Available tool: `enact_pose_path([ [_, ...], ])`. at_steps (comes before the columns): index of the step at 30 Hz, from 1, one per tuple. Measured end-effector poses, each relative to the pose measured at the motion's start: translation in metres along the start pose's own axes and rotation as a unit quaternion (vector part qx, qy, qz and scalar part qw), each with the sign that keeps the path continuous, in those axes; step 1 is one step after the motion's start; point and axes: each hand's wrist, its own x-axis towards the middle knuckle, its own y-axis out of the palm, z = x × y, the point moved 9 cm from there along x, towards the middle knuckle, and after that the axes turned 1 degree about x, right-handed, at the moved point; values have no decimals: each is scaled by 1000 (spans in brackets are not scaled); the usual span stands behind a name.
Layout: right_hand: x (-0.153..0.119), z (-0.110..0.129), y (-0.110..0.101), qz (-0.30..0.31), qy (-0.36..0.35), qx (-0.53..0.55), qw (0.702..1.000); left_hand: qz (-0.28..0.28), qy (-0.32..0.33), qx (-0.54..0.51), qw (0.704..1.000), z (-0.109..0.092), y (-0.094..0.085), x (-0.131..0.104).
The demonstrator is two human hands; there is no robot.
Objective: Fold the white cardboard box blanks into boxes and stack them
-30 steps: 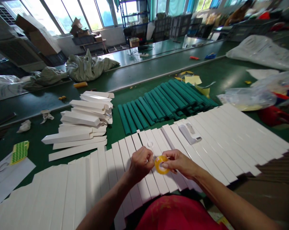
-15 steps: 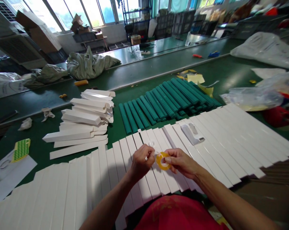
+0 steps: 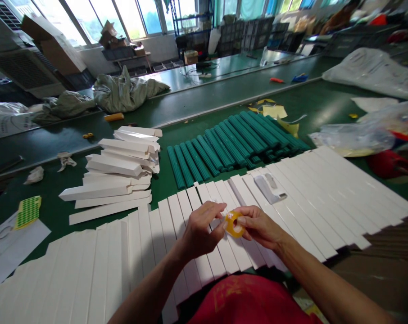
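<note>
My right hand (image 3: 260, 226) grips a yellow roll of clear tape (image 3: 230, 221) between thumb and fingers. At the roll's left edge is my left hand (image 3: 204, 228), its index finger stretched out and its thumb apart from it, the thumb tip at or very near the tape. Both hands are above a row of long white boxes (image 3: 187, 202) laid side by side. A grey-white tape dispenser (image 3: 269, 189) lies on the boxes beyond my right hand. Behind them are stacked ribbed green sticks (image 3: 220, 146).
Loose white boxes (image 3: 114, 168) are piled at the left. A yellow-green sticker sheet (image 3: 28, 211) lies on white paper far left. Plastic bags (image 3: 355, 137) and a red object (image 3: 393, 163) sit at the right. A grey-green sack (image 3: 123, 92) stands farther back. Another person (image 3: 339, 19) is in the background.
My left fingers have opened out from a pinch beside the tape roll, with the thumb now at its edge. The roll has turned and shifted slightly right in my right hand.
</note>
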Motion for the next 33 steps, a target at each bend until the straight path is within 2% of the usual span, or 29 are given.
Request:
enact_pose_path([
  [4, -2, 2, 2, 8, -5, 1, 1000, 87, 48, 17, 995, -6, 13, 4],
  [6, -3, 3, 2, 12, -6, 2, 1000, 113, 55, 16, 992, -7, 16, 6],
  [12, -3, 3, 0, 21, -7, 12, 1000, 108, 53, -4, 993, -8, 14, 15],
  [16, -2, 3, -1, 27, -2, 9, 1000, 144, 74, 13, 987, -12, 20, 17],
  [20, -3, 3, -2, 18, 5, -2, 1000, 166, 61, 11, 984, -10, 23, 15],
  [22, -2, 3, -7, -7, 7, -25, 1000, 159, 7, 2, 987, 7, 24, 11],
  [23, -1, 3, -13, -36, 6, -42, 998, 150, -47, 5, 988, 24, 25, 7],
  [26, 0, 2, -41, -170, -4, -77, 983, 100, -253, 57, 961, 92, 29, -20],
  [27, 0, 1, -51, -212, -6, -77, 974, 89, -297, 80, 947, 110, 33, -30],
  [30, 4, -9, -72, -273, -2, -44, 961, 94, -349, 140, 922, 148, 59, -51],
  [33, 11, -20, -80, -271, 0, -4, 962, 103, -362, 174, 910, 165, 87, -57],
])
